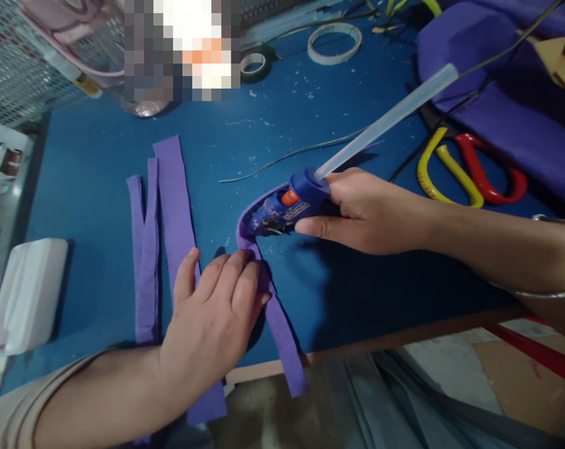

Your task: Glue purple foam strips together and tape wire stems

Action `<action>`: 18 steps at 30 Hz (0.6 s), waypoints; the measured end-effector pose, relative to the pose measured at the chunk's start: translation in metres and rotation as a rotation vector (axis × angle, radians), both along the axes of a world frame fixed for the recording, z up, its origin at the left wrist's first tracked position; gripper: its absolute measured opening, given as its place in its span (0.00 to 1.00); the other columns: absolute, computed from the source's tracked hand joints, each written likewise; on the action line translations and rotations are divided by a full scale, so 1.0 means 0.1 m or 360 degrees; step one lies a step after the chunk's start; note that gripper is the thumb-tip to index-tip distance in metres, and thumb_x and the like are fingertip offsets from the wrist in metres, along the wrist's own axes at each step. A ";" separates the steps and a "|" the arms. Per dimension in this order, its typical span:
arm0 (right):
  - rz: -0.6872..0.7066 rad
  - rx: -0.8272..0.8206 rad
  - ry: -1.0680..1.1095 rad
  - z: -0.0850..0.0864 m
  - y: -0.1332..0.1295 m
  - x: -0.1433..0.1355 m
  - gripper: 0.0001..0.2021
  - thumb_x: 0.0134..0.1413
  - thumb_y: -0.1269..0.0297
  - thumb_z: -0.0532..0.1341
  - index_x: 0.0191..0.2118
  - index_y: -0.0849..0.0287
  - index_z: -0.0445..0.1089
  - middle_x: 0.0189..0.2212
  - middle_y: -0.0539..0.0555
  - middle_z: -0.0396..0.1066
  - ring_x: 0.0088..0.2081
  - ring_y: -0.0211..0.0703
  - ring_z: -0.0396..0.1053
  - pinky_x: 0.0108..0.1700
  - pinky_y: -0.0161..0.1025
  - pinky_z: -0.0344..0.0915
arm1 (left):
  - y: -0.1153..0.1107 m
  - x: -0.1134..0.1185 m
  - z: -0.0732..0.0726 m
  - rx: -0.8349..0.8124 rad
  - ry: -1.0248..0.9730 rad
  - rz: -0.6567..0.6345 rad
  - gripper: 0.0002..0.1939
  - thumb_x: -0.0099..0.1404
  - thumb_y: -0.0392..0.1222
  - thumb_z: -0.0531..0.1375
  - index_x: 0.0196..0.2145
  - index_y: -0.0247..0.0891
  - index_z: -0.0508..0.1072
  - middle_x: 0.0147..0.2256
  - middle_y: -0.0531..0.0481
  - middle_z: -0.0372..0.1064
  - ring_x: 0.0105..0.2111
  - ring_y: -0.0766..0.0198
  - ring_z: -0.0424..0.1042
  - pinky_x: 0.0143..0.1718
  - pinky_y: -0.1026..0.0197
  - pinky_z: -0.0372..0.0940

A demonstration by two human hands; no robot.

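Left hand (pixel 217 305), low and left of centre, holds a purple strip (pixel 287 343) mid-frame, fingers curled over it; right hand (pixel 364 209), right of centre, grips a blue glue gun (pixel 287 211), front end beside the strip's bend, other strips (pixel 174 199) lying centre-left!

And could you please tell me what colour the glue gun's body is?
The glue gun's body is mainly blue, shown best in the head view.
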State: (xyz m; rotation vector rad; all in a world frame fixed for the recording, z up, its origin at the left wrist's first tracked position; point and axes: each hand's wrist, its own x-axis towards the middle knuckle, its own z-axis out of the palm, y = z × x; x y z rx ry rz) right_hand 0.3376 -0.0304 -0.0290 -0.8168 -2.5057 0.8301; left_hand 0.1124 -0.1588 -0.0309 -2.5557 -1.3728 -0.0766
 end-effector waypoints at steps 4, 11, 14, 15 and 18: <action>-0.0027 0.0012 0.0027 -0.02 0.01 -0.01 0.12 0.60 0.60 0.56 0.42 0.61 0.72 0.37 0.56 0.73 0.46 0.48 0.70 0.46 0.41 0.63 | 0.08 -0.03 0.01 0.0000 -0.0078 -0.0021 0.07 0.68 0.39 0.56 0.41 0.35 0.71 0.43 0.43 0.76 0.41 0.52 0.74 0.54 0.38 0.57; -0.0072 -0.0019 0.0024 -0.02 0.02 -0.05 0.14 0.59 0.59 0.57 0.45 0.62 0.71 0.39 0.56 0.73 0.46 0.48 0.70 0.47 0.40 0.63 | 0.12 -0.02 0.02 -0.0030 -0.0065 0.0013 0.03 0.67 0.38 0.57 0.37 0.36 0.71 0.47 0.41 0.74 0.50 0.48 0.72 0.55 0.35 0.56; -0.0097 -0.0019 0.0018 0.00 0.02 -0.08 0.14 0.59 0.60 0.56 0.45 0.61 0.71 0.39 0.55 0.73 0.47 0.48 0.70 0.48 0.40 0.63 | 0.10 -0.01 0.01 -0.0020 -0.0053 0.0018 0.03 0.67 0.38 0.57 0.37 0.37 0.71 0.49 0.40 0.74 0.50 0.48 0.72 0.55 0.34 0.57; -0.0108 -0.0017 0.0016 0.00 0.02 -0.08 0.14 0.59 0.60 0.56 0.46 0.61 0.71 0.40 0.55 0.73 0.47 0.48 0.69 0.49 0.40 0.63 | 0.09 -0.01 0.01 -0.0019 -0.0046 0.0026 0.03 0.67 0.38 0.57 0.37 0.37 0.71 0.49 0.40 0.73 0.50 0.47 0.72 0.55 0.34 0.57; -0.0150 -0.0022 0.0009 0.01 0.02 -0.10 0.15 0.59 0.60 0.56 0.48 0.61 0.71 0.41 0.55 0.73 0.48 0.49 0.69 0.49 0.41 0.63 | 0.08 0.00 0.01 -0.0034 -0.0011 0.0057 0.03 0.67 0.37 0.57 0.38 0.37 0.71 0.52 0.38 0.72 0.51 0.46 0.71 0.55 0.32 0.57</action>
